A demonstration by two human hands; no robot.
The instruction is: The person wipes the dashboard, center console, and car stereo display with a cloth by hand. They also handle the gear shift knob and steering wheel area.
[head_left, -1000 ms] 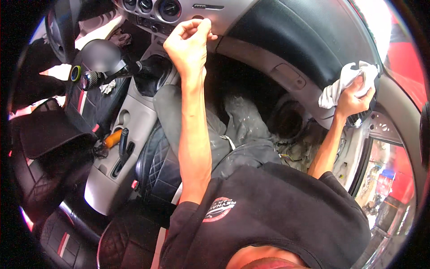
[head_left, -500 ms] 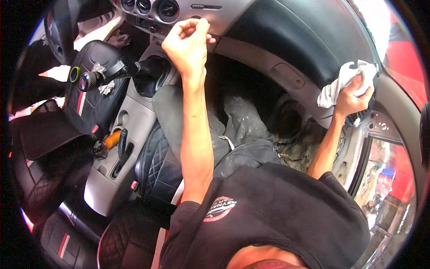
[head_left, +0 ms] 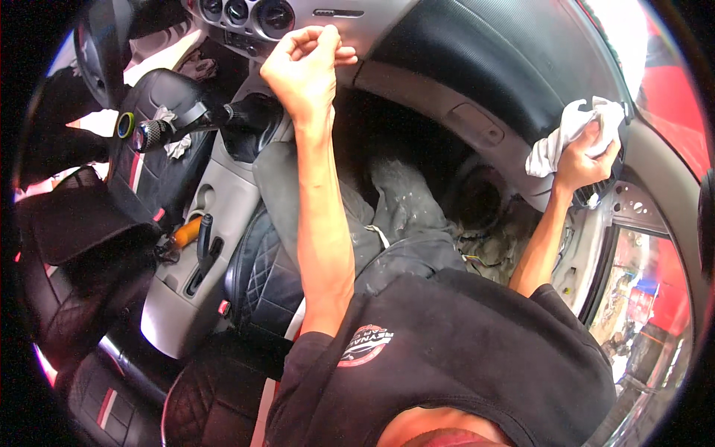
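Observation:
My left hand [head_left: 305, 74] is raised in front of the grey centre panel [head_left: 346, 33], just below the slot and to the right of the round control knobs [head_left: 272, 18]. Its thumb and forefinger are pinched together, the other fingers curled; whatever lies between them, if anything, cannot be made out. At the far right end of the dashboard [head_left: 484, 52], my right hand [head_left: 585, 164] grips a bunched white cloth [head_left: 555, 149]. The cloth rests against the dashboard's black end, beside the door pillar.
Left of my legs, the grey centre console [head_left: 227, 186] carries a gear lever [head_left: 257, 115] and a handbrake [head_left: 203, 242]. An orange-handled object [head_left: 186, 232] lies beside the handbrake. A glove box latch [head_left: 480, 123] sits below the dashboard. Loose wires [head_left: 477, 259] show near the door opening.
My left hand has shifted slightly left and up, still pinched. My right hand and the white cloth have barely moved.

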